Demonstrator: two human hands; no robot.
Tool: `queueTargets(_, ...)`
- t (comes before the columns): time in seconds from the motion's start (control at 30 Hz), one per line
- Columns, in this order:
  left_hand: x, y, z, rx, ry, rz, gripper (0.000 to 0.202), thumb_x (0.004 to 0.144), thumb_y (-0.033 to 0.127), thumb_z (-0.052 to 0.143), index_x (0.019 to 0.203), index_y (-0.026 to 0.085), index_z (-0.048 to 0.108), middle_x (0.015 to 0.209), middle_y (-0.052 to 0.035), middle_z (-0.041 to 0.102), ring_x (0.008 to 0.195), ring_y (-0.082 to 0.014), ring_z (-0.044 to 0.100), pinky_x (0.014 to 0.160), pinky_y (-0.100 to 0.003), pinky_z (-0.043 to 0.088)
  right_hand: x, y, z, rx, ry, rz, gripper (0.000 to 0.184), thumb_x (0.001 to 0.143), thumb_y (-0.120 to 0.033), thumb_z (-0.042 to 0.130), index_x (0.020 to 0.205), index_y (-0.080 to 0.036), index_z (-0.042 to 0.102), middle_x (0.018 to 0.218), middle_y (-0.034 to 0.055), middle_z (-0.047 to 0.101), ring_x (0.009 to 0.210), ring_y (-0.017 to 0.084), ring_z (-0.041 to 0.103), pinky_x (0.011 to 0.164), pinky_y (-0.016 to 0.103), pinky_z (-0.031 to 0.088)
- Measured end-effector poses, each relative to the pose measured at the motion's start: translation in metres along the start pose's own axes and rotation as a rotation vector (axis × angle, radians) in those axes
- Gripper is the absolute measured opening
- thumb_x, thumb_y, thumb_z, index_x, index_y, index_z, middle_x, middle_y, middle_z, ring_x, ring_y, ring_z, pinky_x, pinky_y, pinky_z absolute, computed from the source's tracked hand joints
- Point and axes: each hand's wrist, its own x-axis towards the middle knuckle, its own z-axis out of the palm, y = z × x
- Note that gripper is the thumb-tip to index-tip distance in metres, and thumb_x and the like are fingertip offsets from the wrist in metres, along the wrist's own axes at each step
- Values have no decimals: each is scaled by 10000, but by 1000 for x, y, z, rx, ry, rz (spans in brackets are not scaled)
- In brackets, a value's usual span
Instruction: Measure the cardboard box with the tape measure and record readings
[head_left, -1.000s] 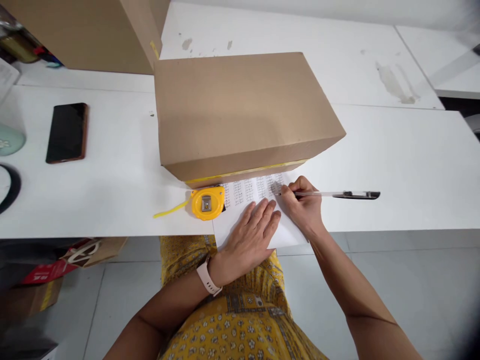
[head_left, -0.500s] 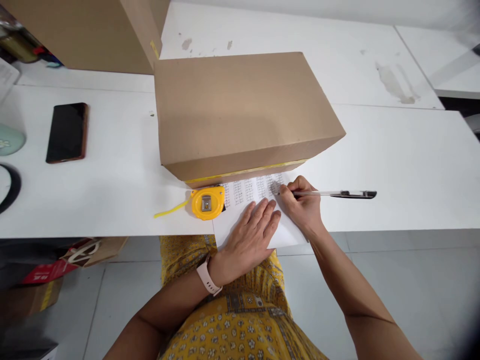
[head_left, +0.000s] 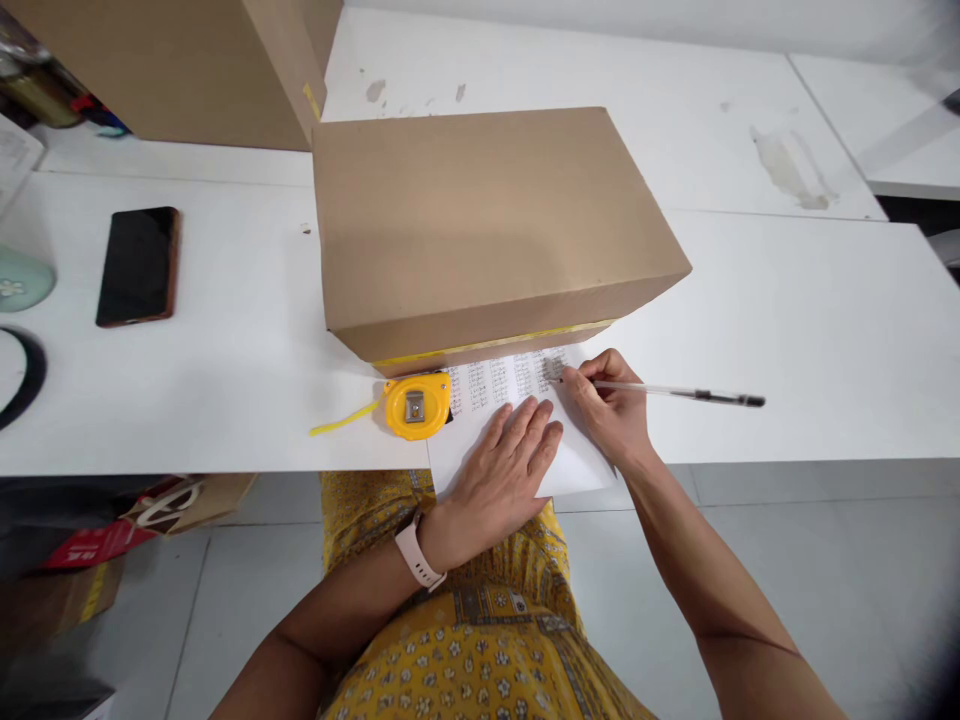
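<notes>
Extending rows on the half-blank sheet [head_left: 487, 395], pinching the pen [head_left: 675, 393] in the right hand [head_left: 611, 415], pressing flat with the open left hand [head_left: 502, 475].

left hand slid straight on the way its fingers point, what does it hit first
Probably the right hand, gripping the pen just ahead of the left hand on the paper; the cardboard box lies beyond.
</notes>
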Motion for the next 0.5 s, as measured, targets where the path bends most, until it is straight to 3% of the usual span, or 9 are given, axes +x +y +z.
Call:
queueTargets(0.1, -1, 0, 2, -3, 0, -4, 877, 936, 604, 651, 1558, 41, 396, 1684, -224, 326, 1573, -361, 293, 1289, -514, 251, -1, 1, -7, 59, -97, 13, 318, 778, -457, 829, 890, -240, 626, 772, -7, 667, 654, 144, 580, 588, 291, 476)
queueTargets(0.17, -1, 0, 3, -3, -5, -5, 881, 939, 607, 644, 1566, 43, 386, 1689, -223, 316, 1578, -358, 281, 1294, -513, 240, -1, 3, -10, 54, -118, 12, 314, 813, -481, 803, 894, -240, 618, 747, -11, 653, 634, 143, 579, 583, 296, 478)
queueTargets(0.33, 0, 0, 3, -4, 13, -4, 860, 943, 602, 643, 1552, 41, 411, 1674, -224, 348, 1567, -363, 307, 1286, -513, 266, 1, 4, -8, -88, -76, -52, 290, 891, -383, 706, 740, -239, 504, 577, -66, 470, 503, 101, 404, 469, 248, 328)
queueTargets(0.5, -1, 0, 1, -1, 22, -4, 851, 943, 608, 641, 1538, 37, 428, 1660, -226, 373, 1554, -368, 336, 1278, -517, 280, 1, 1, -7, -147, -107, -91, 264, 890, -322, 671, 739, -242, 470, 548, -78, 447, 475, 89, 367, 461, 245, 278)
